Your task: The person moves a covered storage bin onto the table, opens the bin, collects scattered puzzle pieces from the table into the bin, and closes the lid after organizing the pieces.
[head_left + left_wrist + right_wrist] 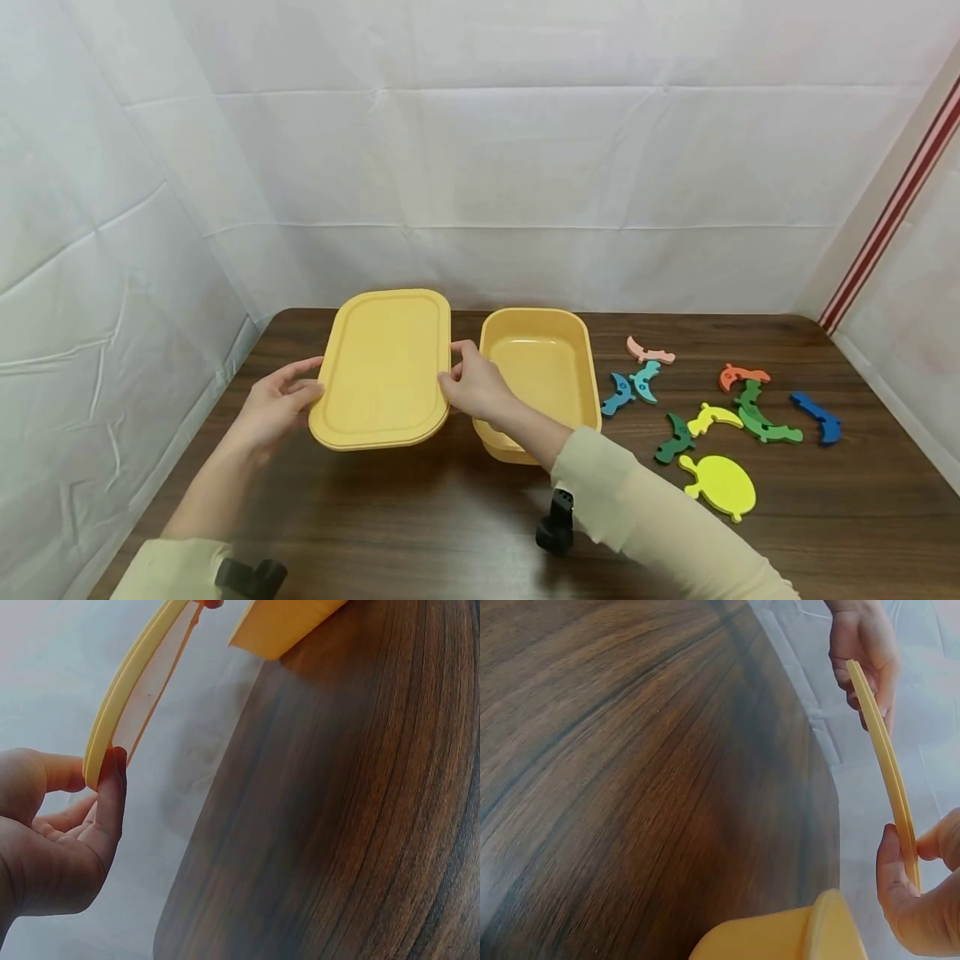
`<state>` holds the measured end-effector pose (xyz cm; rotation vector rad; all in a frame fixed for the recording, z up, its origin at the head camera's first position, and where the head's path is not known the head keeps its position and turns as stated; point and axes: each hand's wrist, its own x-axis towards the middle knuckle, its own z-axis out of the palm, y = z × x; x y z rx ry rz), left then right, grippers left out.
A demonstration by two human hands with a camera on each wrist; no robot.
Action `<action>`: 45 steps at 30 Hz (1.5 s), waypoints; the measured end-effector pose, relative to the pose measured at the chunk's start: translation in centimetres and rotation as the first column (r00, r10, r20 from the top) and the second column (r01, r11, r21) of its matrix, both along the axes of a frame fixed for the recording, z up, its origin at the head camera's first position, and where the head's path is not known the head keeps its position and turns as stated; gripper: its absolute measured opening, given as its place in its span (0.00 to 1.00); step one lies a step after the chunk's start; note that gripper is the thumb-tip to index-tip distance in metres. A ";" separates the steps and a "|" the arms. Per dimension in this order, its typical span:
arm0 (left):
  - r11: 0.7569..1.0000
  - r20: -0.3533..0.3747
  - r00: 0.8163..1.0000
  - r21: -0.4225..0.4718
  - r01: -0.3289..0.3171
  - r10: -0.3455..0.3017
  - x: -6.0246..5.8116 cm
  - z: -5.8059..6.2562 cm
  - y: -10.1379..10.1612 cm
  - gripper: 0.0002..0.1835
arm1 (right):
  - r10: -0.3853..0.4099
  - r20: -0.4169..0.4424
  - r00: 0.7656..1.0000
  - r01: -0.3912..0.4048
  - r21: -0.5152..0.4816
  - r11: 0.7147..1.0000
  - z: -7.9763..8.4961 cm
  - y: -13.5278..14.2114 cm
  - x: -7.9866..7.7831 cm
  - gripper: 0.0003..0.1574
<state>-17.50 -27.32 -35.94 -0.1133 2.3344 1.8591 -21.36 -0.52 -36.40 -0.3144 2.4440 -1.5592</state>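
A flat yellow lid with rounded corners is held up above the left part of the table. My left hand pinches its left edge between thumb and fingers, as the left wrist view also shows with the lid seen edge-on. On the opposite edge my right hand pinches the lid, thumb on one face and fingers on the other. Beneath my right forearm stands an open yellow box, nothing visible inside; the forearm hides part of it.
Right of the box, several coloured animal-like pieces lie scattered on the dark wooden table, among them a lime turtle-shaped piece, a dark blue piece and a pink piece. White cloth hangs behind the table.
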 end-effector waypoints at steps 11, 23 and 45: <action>0.996 0.012 0.998 -0.064 -0.067 0.068 -0.1 -0.6 -1.1 0.30 | -0.001 0.040 0.999 0.000 0.029 1.000 -0.3 -1.7 0.3 0.31; 0.984 0.017 0.993 -0.139 -0.110 0.113 0.2 -1.8 -2.3 0.28 | -0.019 0.076 0.997 0.017 0.023 1.000 -1.1 -3.4 0.9 0.32; 0.971 0.095 0.982 -0.195 -0.141 0.161 0.8 -4.1 -2.9 0.27 | -0.076 0.196 0.978 0.060 0.085 0.995 -3.2 -4.9 2.0 0.33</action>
